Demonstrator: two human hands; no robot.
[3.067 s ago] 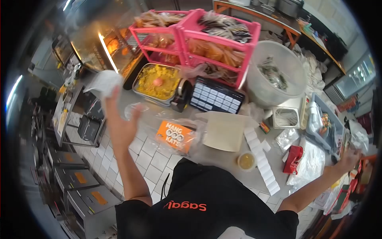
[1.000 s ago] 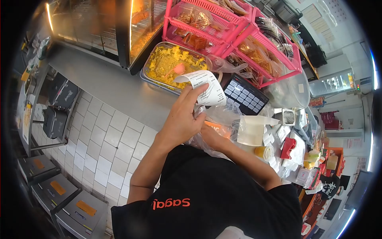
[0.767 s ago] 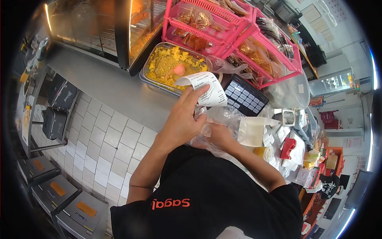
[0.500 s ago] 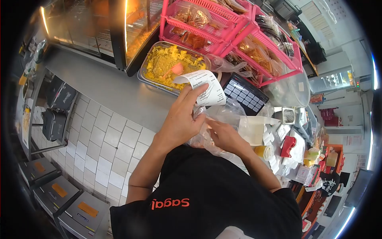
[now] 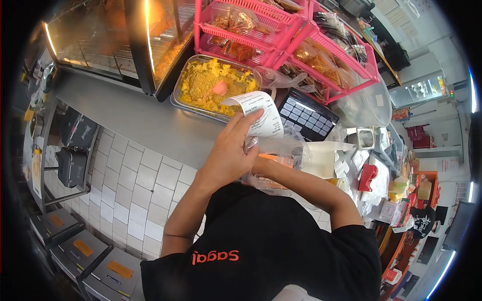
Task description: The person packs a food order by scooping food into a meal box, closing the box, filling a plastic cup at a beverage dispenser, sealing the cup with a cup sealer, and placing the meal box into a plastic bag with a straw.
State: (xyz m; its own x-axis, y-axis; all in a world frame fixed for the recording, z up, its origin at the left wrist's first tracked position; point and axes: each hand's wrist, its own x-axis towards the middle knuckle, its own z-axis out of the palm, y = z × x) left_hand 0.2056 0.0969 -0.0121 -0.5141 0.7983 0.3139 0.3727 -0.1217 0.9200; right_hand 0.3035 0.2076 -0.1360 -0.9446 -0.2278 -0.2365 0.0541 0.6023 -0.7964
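My left hand (image 5: pixel 227 156) is closed on a printed paper receipt (image 5: pixel 265 118), whose top end curls over. The same hand also pinches the gathered top of a clear plastic bag (image 5: pixel 293 145). Something orange (image 5: pixel 279 160) shows through the bag. My right hand (image 5: pixel 262 167) reaches in beneath the left one at the bag, its fingers hidden. Just beyond the receipt stands a metal tray (image 5: pixel 176 103) of crumbly yellow food, with a pink scoop-like piece (image 5: pixel 219 88) lying on it.
Pink plastic baskets (image 5: pixel 296 35) with bagged food stand behind the tray. A black tablet-like panel with white keys (image 5: pixel 309 114) lies right of the receipt. A lit display case (image 5: pixel 100 45) is at the left. An open white box (image 5: pixel 319 159) and a red tape dispenser (image 5: pixel 368 177) sit at the right.
My right hand has moved left and down, from beside the left hand to beneath it, and its fingers have gone out of sight. The left hand still holds the receipt.
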